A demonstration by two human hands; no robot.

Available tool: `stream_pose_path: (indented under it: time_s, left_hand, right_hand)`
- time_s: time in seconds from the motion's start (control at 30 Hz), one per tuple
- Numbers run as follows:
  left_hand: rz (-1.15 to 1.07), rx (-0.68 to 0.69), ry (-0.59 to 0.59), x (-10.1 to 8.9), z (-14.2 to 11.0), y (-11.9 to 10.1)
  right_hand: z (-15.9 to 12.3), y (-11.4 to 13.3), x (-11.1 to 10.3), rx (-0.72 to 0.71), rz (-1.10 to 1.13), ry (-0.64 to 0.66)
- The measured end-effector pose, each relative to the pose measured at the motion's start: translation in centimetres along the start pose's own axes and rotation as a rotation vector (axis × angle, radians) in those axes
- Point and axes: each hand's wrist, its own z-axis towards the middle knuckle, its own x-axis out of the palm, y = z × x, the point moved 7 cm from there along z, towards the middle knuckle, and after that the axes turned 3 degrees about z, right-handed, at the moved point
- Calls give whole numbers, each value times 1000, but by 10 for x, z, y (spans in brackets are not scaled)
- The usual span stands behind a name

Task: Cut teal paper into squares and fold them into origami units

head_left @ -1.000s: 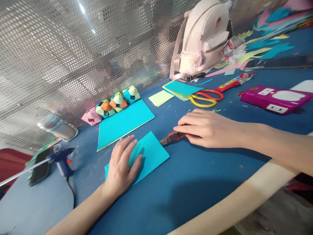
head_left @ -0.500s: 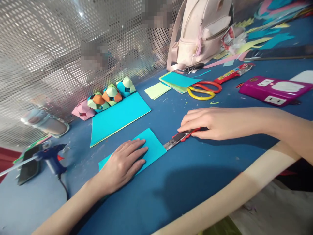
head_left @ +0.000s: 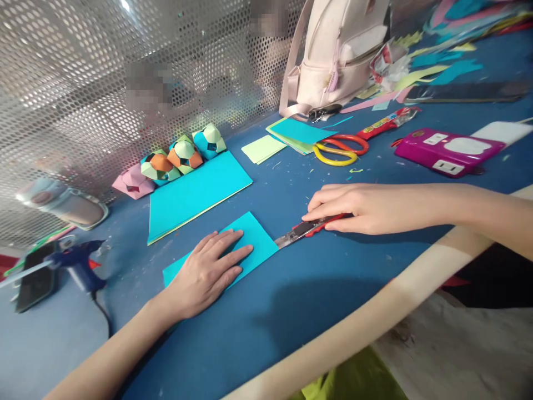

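My left hand [head_left: 212,269] lies flat with fingers apart on a bright blue sheet of paper [head_left: 255,233], which looks folded. At the sheet's right corner, the blade of a red-handled utility knife [head_left: 306,226] meets the paper; whether the tip is inside the fold is hard to see. My right hand [head_left: 353,208] grips the knife's handle from above, and its palm hides the far end. Behind my left hand is a larger stack of blue paper [head_left: 197,191] with a yellowish sheet under it.
Folded paper balls [head_left: 183,153] line the back by a perforated metal panel [head_left: 200,66]. Scissors [head_left: 339,150] with papers, a purple power strip [head_left: 449,153] and a pink backpack [head_left: 325,72] are behind my right hand. A glue gun [head_left: 79,264], phone [head_left: 37,278] and bottle [head_left: 62,203] are left.
The camera view has shifted a little, so most things sit slightly farther left. My left fingers have spread slightly on the paper; the knife remains at its corner.
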Motion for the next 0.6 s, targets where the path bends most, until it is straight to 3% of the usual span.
stream_pose_path:
  time_s: [0.27,0.6]
  left_hand:
    - [-8,-33,86,2,1,0]
    - [12,17,78,2,-1,-6]
  right_hand:
    - [-13,8,8,43,9,-106]
    - [-15,11,11,85,6,-104]
